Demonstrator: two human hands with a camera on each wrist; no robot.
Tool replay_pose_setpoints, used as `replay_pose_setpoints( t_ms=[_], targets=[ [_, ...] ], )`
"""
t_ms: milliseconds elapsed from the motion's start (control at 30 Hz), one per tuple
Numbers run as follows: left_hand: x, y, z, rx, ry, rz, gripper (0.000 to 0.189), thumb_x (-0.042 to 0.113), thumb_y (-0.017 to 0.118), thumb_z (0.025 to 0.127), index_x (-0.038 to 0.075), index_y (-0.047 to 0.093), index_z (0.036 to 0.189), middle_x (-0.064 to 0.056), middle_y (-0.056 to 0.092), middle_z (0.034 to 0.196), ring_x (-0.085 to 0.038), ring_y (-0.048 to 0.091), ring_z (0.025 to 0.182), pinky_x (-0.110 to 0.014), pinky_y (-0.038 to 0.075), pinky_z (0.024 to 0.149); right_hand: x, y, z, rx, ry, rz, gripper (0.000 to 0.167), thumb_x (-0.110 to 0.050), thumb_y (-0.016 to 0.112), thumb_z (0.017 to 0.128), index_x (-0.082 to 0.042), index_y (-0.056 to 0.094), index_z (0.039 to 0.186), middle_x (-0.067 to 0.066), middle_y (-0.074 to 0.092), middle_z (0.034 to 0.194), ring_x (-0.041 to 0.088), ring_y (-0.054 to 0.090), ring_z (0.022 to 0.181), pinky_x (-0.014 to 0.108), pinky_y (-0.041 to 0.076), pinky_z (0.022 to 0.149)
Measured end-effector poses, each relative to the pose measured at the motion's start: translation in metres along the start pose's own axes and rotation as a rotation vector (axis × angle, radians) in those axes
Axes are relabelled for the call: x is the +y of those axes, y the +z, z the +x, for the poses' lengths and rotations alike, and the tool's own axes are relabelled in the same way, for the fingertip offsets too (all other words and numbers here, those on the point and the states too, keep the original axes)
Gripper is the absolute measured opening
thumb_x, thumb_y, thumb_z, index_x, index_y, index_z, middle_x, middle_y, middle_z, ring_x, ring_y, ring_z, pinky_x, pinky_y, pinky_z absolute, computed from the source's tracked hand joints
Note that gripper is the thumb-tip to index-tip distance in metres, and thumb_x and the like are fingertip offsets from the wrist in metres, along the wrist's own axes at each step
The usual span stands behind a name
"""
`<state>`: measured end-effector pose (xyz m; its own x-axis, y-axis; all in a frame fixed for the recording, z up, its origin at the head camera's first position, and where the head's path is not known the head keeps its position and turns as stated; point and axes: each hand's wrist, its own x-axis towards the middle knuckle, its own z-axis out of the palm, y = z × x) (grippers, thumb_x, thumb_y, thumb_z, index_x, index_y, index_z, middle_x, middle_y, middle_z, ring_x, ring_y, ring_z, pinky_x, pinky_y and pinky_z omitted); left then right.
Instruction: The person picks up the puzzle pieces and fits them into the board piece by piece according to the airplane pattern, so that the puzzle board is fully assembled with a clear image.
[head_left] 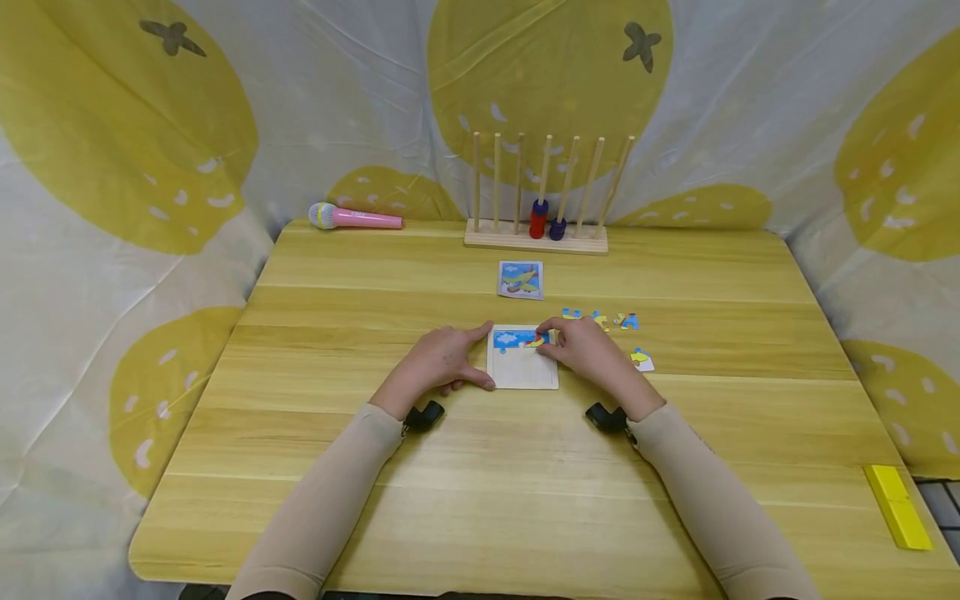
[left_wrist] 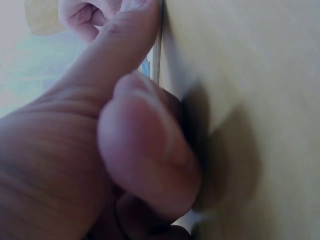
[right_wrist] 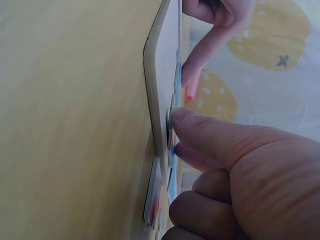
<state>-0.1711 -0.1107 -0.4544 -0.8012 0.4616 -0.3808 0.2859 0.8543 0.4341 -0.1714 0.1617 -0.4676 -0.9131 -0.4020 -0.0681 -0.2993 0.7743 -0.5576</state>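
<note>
A square wooden puzzle board [head_left: 522, 371] lies on the table, with blue sky and cloud pieces [head_left: 508, 337] along its far row and bare wood nearer the person. The left hand [head_left: 442, 358] rests at its left side, index finger and thumb spread, with fingertips at the far and near left corners. Over the board's far right part, the right hand [head_left: 585, 346] pinches a red-and-yellow puzzle piece [head_left: 536, 342] between thumb and index finger. In the right wrist view the thumb presses this puzzle piece [right_wrist: 170, 117] close against the board; the fingers partly hide it.
Several loose puzzle pieces [head_left: 630, 321] lie right of the board. Beyond it is an airplane picture card [head_left: 521, 280]. A wooden peg rack [head_left: 536, 237] with red and blue beads and a pink toy microphone [head_left: 367, 219] stand at the back; yellow blocks [head_left: 897, 507] lie front right.
</note>
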Motion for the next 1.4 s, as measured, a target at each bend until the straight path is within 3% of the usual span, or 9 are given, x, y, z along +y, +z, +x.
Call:
replay_pose_setpoints(
  t_ms=[500, 833, 967, 1133, 1267, 1400],
  targets=[
    [-0.002, 0.002, 0.001, 0.021, 0.016, 0.014, 0.114, 0.064, 0.086, 0.078, 0.024, 0.031, 0.169, 0.004, 0.060, 0.052, -0.013, 0.056, 0.040, -0.028, 0.050, 0.056, -0.010, 0.011, 0.007, 0.113, 0.020, -0.083, 0.028, -0.031, 0.076, 0.100, -0.007, 0.078, 0.114, -0.004, 0.047, 0.056, 0.011, 0.042, 0.049, 0.025, 0.030, 0.050],
    [-0.001, 0.001, 0.001, 0.020, 0.006, 0.032, 0.114, 0.067, 0.084, 0.078, 0.026, 0.030, 0.169, 0.006, 0.055, 0.052, -0.013, 0.056, 0.041, -0.029, 0.050, 0.063, -0.002, -0.001, 0.001, -0.005, 0.062, 0.028, 0.037, -0.032, 0.078, 0.098, -0.011, 0.074, 0.128, -0.004, 0.041, 0.053, 0.012, 0.035, 0.048, 0.027, 0.030, 0.050],
    [0.000, 0.001, 0.001, 0.016, 0.007, 0.031, 0.113, 0.067, 0.084, 0.079, 0.026, 0.030, 0.169, 0.006, 0.055, 0.053, -0.013, 0.055, 0.041, -0.029, 0.049, 0.062, -0.003, -0.003, 0.000, -0.021, 0.019, -0.094, 0.040, -0.035, 0.076, 0.099, -0.010, 0.075, 0.130, -0.004, 0.045, 0.053, 0.011, 0.039, 0.051, 0.026, 0.032, 0.053],
    [0.000, 0.001, 0.002, 0.027, 0.020, 0.047, 0.113, 0.067, 0.084, 0.079, 0.025, 0.031, 0.169, 0.005, 0.056, 0.053, -0.013, 0.055, 0.041, -0.029, 0.049, 0.061, -0.008, -0.001, -0.001, 0.022, -0.074, -0.271, 0.038, -0.036, 0.074, 0.101, -0.011, 0.078, 0.130, -0.002, 0.054, 0.052, 0.011, 0.041, 0.050, 0.025, 0.031, 0.050],
    [0.000, 0.001, 0.001, 0.023, 0.016, 0.040, 0.114, 0.067, 0.085, 0.079, 0.025, 0.030, 0.169, 0.005, 0.056, 0.052, -0.013, 0.055, 0.040, -0.029, 0.049, 0.060, -0.007, 0.002, 0.000, 0.069, -0.082, -0.290, 0.036, -0.035, 0.075, 0.100, -0.011, 0.080, 0.126, -0.002, 0.053, 0.052, 0.010, 0.040, 0.049, 0.025, 0.029, 0.049],
    [0.000, 0.001, 0.001, 0.016, 0.013, 0.030, 0.114, 0.066, 0.085, 0.078, 0.025, 0.030, 0.169, 0.005, 0.056, 0.052, -0.013, 0.055, 0.040, -0.029, 0.050, 0.058, -0.006, 0.005, 0.000, 0.091, -0.064, -0.230, 0.034, -0.037, 0.076, 0.100, -0.012, 0.080, 0.123, -0.003, 0.051, 0.053, 0.010, 0.039, 0.049, 0.026, 0.029, 0.049]
  ],
)
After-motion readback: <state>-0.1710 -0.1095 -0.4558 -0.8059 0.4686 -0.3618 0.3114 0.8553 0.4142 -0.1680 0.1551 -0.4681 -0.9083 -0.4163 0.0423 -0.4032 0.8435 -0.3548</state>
